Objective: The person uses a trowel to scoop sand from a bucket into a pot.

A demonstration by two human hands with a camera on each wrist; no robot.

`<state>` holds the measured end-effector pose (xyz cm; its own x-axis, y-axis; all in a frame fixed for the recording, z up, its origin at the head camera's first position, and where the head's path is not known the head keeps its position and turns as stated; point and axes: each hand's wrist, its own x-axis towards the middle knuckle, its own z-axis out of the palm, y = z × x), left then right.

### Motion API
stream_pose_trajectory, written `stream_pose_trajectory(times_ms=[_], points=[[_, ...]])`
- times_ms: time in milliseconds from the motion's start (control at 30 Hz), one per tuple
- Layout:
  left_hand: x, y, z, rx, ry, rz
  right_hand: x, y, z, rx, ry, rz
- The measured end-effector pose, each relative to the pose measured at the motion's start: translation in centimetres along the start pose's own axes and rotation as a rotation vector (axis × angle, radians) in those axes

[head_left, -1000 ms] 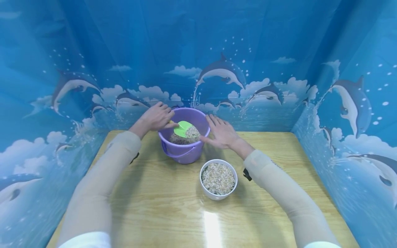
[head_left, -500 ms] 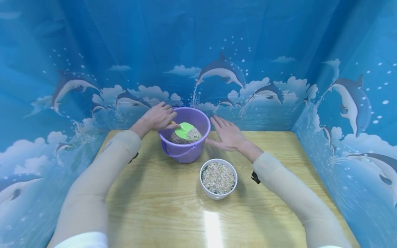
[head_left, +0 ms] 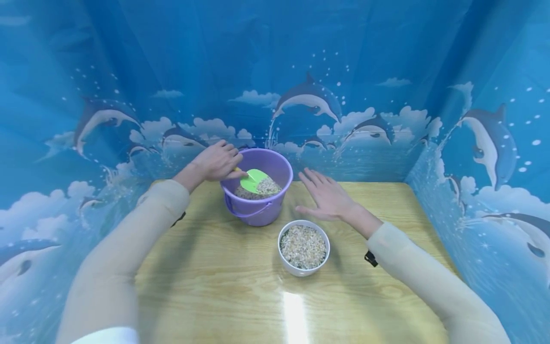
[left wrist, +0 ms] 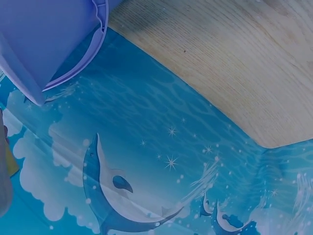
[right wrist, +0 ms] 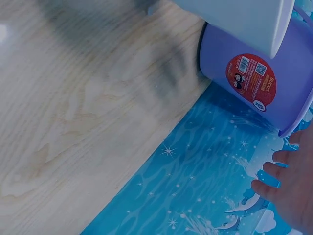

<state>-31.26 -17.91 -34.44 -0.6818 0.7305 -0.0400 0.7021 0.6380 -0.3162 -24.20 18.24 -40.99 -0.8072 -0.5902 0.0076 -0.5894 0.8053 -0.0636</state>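
The left hand [head_left: 219,161] is curled around the yellow handle [head_left: 237,169] of a green toy shovel [head_left: 252,179], over the left rim of the purple bucket [head_left: 255,210]; whether it rests on that rim cannot be told. The right hand [head_left: 328,198] is empty, fingers extended and spread, to the right of the bucket and apart from it. The shovel's blade is over the bucket's opening, pale granules [head_left: 267,186] gathered toward its tip. A white bowl [head_left: 297,272], heaped with similar granules, stands on the worktop [head_left: 215,286] nearer the person than the bucket and a little right of it. Behind the bucket hangs a dolphin-print backdrop [head_left: 365,57].

Handling this load well probably calls for a near-level blade, a slow wrist and enough height to clear the bucket's rim; a palm against the bucket would likely steady it during digging.

Compared with one second ago, the right hand has left the bucket's right rim; shovel, bucket and bowl look nearly unchanged.
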Motion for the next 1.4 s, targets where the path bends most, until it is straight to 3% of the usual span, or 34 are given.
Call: stream_pose_trajectory(times_ms=[733, 1400], points=[[-0.9, 1.4, -1.5, 0.053, 0.050, 0.075, -4.6, -0.3, 1.0, -0.139, 0.149, -0.091], [-1.2, 3.9, -2.0, 0.102, 0.116, 0.160, -6.7, -2.1, 2.7, -0.147, 0.159, -0.131]])
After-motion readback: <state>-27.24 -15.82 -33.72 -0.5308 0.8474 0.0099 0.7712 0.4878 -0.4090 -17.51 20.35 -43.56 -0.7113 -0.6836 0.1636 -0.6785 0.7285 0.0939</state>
